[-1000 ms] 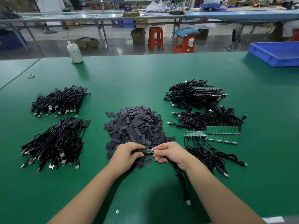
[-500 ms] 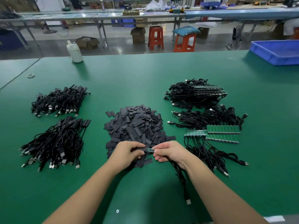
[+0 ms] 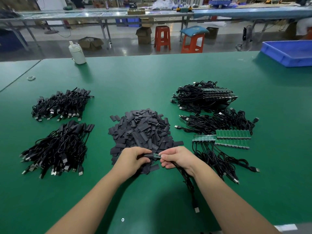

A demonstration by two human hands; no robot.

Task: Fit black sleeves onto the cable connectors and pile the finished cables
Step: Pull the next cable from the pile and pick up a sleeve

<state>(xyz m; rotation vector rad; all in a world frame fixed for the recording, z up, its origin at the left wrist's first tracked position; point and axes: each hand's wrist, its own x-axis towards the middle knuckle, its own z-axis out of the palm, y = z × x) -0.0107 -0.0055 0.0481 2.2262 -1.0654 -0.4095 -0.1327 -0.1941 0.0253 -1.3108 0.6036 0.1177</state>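
Sleeve going onto a connector board, both my hands busy near the table's front edge.

My L hand [image 3: 135, 159] pinches a black sleeve [image 3: 148, 155]; my R hand [image 3: 177, 157] pinches the small green connector board [image 3: 157, 155] w/ its cable [image 3: 189, 181] trailing toward me, plug end lying on the green table [image 3: 152, 78]. Board's tip sits at the sleeve's mouth; how far in, can't tell. Hands hang right over the near side of the loose sleeve pile [image 3: 141, 130], centre of table, hiding part of it. Two heaps of sleeved cables [image 3: 59, 149] toward the L edge, unsleeved cables w/ green boards [image 3: 233, 137] and more bundles [image 3: 202, 97] to the R. White bottle [image 3: 77, 53] at the far edge, blue bin [image 3: 287, 53] at the far R corner.
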